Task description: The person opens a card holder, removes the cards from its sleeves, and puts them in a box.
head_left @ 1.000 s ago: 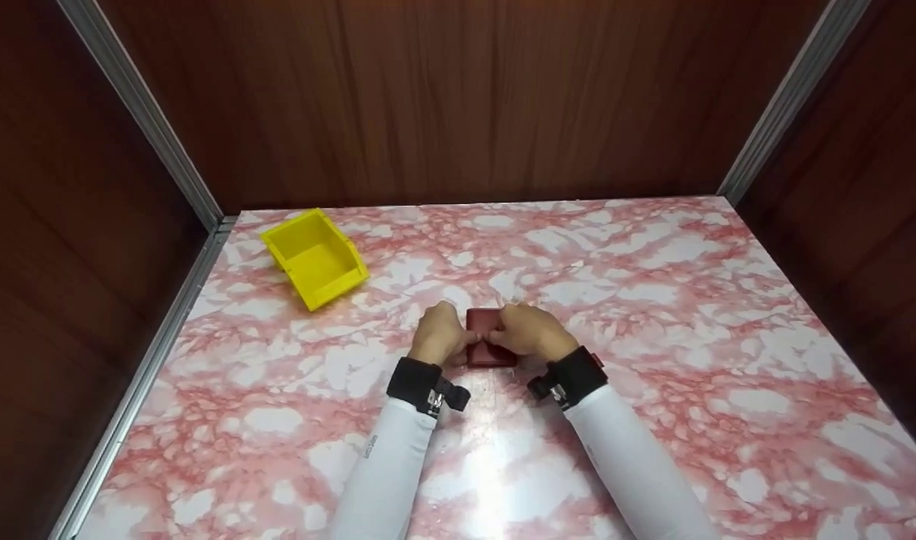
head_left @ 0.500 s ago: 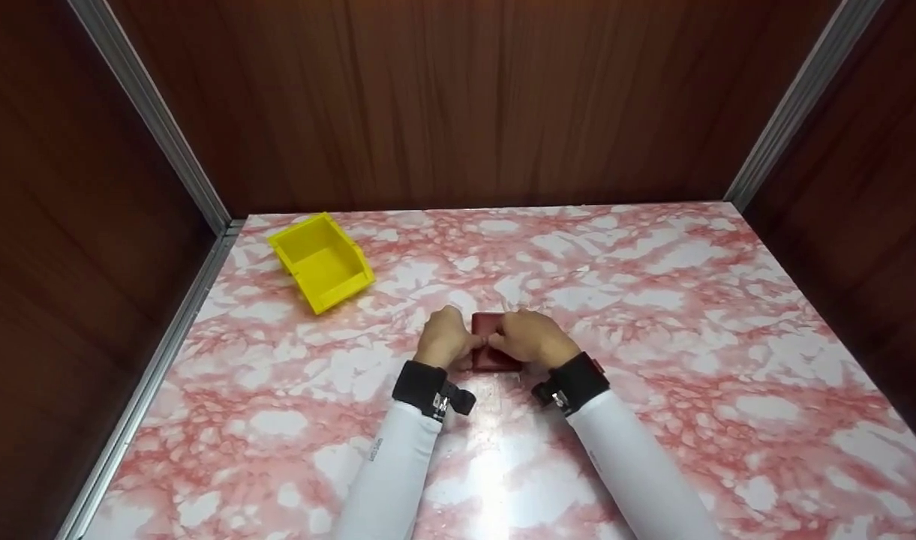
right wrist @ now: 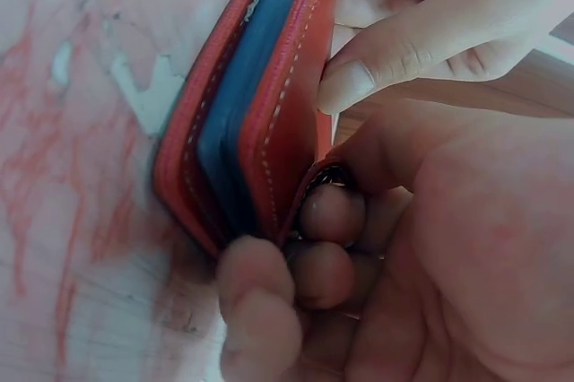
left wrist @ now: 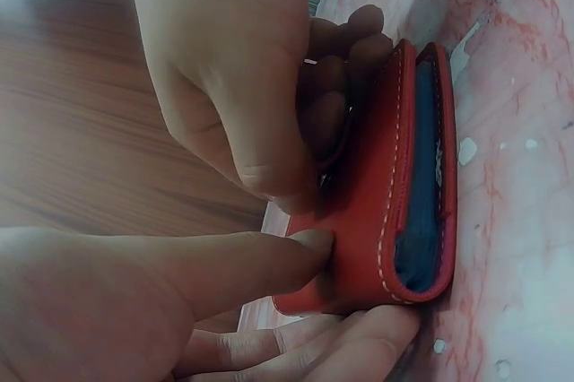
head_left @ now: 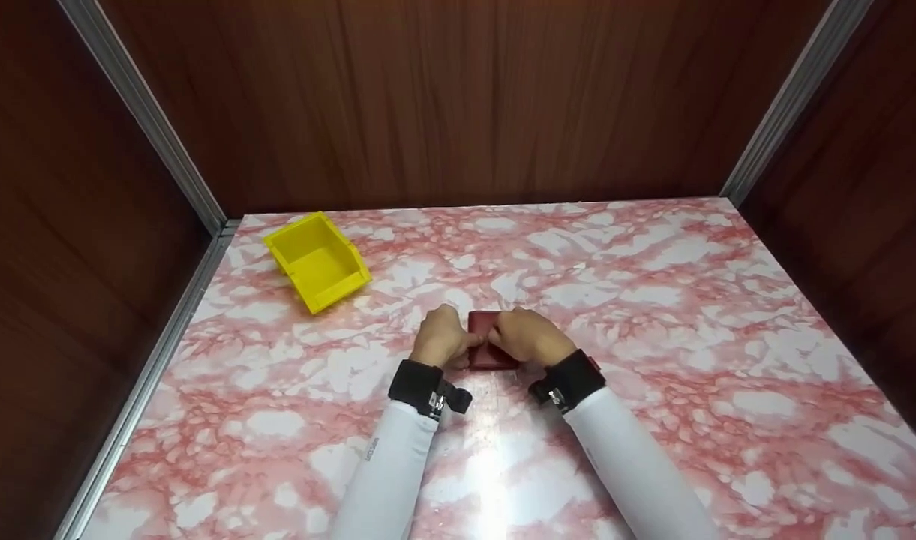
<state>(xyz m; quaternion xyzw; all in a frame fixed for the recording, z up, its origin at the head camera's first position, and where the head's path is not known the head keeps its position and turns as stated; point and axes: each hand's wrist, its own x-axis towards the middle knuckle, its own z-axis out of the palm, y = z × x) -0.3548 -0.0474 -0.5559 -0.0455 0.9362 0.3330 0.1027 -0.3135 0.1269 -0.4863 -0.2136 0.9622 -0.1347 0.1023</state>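
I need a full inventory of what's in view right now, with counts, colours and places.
Wallet: 1, red with blue inside, between the hands near mid-table
Bin: 1, yellow, far left of the table
Table: 1, pink-red and white marbled, under everything
Wall panels: 3, dark brown wood grain, back and both sides
Metal strips: at least 3, grey, back corners and left table edge
Wrist bands: 2, black, one per wrist
Sleeves: 2, white, one per forearm
Left hand: 1, bare, thumb on the wallet's face
Right hand: 1, bare, gripping the wallet's right side
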